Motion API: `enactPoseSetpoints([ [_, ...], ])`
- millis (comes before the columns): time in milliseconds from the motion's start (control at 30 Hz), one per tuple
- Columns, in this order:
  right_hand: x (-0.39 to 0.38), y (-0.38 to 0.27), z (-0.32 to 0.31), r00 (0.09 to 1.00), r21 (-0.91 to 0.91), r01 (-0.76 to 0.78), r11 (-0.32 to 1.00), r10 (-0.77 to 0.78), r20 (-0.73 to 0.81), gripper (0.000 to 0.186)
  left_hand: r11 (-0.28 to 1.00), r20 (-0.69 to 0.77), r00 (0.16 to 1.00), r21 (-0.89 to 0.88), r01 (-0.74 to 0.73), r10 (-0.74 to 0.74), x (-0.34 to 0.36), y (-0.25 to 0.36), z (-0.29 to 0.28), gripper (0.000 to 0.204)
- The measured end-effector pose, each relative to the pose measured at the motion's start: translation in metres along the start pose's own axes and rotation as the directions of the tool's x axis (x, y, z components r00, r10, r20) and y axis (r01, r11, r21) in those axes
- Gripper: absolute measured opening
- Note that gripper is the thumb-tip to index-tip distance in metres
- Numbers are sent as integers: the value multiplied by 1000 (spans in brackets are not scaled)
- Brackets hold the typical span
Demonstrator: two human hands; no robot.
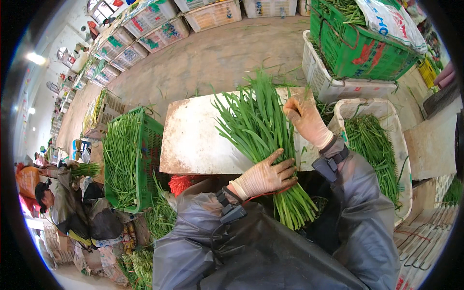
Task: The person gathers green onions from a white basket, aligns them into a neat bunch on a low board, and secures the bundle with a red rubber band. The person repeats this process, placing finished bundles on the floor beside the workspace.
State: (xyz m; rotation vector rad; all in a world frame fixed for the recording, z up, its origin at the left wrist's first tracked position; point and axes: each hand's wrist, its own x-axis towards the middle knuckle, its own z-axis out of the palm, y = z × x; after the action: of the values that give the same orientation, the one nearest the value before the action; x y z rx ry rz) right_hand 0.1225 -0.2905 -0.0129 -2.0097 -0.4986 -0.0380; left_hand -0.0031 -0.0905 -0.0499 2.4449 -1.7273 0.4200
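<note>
A thick bunch of long green chives (258,128) lies slanted across a pale, stained board (193,135), leaf tips away from me and cut stalk ends hanging over the near edge. My left hand (266,178), in a thin whitish glove, is closed over the lower stalks. A thin red tie (270,194) runs beneath its fingers. Beside the upper leaves, my right hand (308,121), gloved in the same way, has its fingers curled in. What they hold, if anything, is hidden. A tuft of red string (180,184) shows by the board's near left edge.
Green crate (150,145) of chives stands left; white crate (403,135) of chives stands right. Green crate (338,46) rests on a white crate (314,72) at far right. Stacked crates (212,17) line the back. A co-worker (72,208) sits at left.
</note>
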Motion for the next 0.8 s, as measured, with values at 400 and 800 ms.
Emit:
enactPoseSetpoints([
  [400,8,49,-1,886,-663,291,690,-456,-86,15,999,-24,1000,-32,-15,14,7,5,6,33],
  [800,-3,56,-56,962,-856,-114,504,271,32,93,896,-221,892,120,427,-396,-24,-40,-42,39],
])
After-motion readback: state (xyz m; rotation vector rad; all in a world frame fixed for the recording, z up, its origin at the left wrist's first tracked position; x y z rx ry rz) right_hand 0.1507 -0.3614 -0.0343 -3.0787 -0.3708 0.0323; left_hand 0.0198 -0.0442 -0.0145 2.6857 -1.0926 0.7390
